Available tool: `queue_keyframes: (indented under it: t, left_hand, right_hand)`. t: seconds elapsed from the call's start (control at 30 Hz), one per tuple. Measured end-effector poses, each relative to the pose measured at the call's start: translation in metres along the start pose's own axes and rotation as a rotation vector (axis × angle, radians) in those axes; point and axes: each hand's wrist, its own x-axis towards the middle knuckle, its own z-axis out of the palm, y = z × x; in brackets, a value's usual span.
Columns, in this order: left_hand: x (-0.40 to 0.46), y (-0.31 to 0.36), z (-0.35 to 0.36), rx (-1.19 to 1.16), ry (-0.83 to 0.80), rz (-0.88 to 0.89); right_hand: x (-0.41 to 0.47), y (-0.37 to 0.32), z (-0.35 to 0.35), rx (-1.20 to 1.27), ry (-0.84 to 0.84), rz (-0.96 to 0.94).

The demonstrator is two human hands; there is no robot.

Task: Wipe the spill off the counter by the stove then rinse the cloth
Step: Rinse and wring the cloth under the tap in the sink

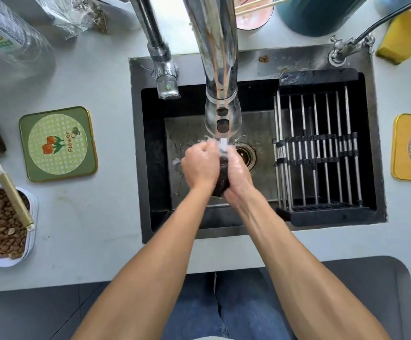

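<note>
The cloth [221,177] is a dark, sodden wad, soft and limp, likely heavier with water and slick, so I judge it best gripped around its bunched middle, where it can be squeezed without slipping out. It sits pressed between my two palms, over the sink [376,133] basin, directly beneath the faucet [220,94] spout, with the water [223,143] falling onto the top of my fingers. My left hand [199,165] is curled into a fist, fingers wrapped tight on the cloth's upper end. My right hand [238,175] is closed along its side, fingers folded round it and hidden from me underneath. The drain [246,155] lies just beyond my right fingers; the rack [319,153] stands further right, the green mat [57,143] on the tabletop [106,217] well left.
</note>
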Motion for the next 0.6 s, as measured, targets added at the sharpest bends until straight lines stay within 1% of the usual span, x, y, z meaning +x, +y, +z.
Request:
queue_keyframes:
  t: [0.03, 0.07, 0.13, 0.2, 0.27, 0.3, 0.33, 0.37, 0.43, 0.47, 0.5, 0.53, 0.6]
  left_hand:
    - [0.001, -0.001, -0.002, -0.013, -0.01, -0.049]
    - [-0.004, -0.001, -0.002, -0.009, -0.021, -0.042]
    - [-0.028, -0.002, 0.005, 0.022, -0.059, 0.104]
    - [-0.045, 0.001, 0.012, 0.063, -0.087, 0.232]
    - [-0.03, 0.003, 0.011, 0.129, -0.067, 0.288]
    - [-0.019, 0.005, 0.008, 0.184, -0.037, 0.313]
    - [-0.008, 0.006, 0.003, 0.221, -0.02, 0.305]
    - [0.003, 0.004, -0.003, 0.199, -0.006, 0.258]
    - [0.009, 0.0, -0.011, 0.077, 0.008, 0.123]
    - [0.004, -0.002, -0.012, 0.056, 0.009, 0.093]
    - [-0.006, -0.002, -0.009, 0.066, 0.002, 0.114]
    - [-0.017, -0.002, -0.003, 0.08, -0.022, 0.17]
    - [-0.033, 0.005, 0.006, 0.11, -0.064, 0.296]
  right_hand:
    - [0.001, -0.004, 0.001, -0.037, 0.02, -0.017]
    - [0.002, -0.01, 0.0, -0.079, 0.034, -0.044]
    - [0.006, -0.023, -0.004, -0.114, 0.068, -0.054]
    - [0.006, -0.027, -0.005, -0.044, 0.071, -0.015]
    - [0.004, -0.018, -0.002, 0.088, 0.042, -0.001]
    - [0.003, -0.012, 0.0, 0.095, 0.035, -0.01]
    - [-0.001, -0.006, 0.003, 0.058, 0.033, -0.024]
    - [-0.005, -0.004, 0.005, 0.012, 0.023, -0.044]
    - [-0.005, -0.007, 0.007, -0.072, -0.016, -0.079]
    - [-0.005, -0.014, 0.007, -0.118, -0.008, -0.107]
    - [-0.002, -0.02, 0.007, -0.14, 0.023, -0.125]
    - [0.001, -0.026, 0.004, -0.139, 0.047, -0.128]
    - [0.001, -0.03, 0.004, -0.075, 0.015, -0.109]
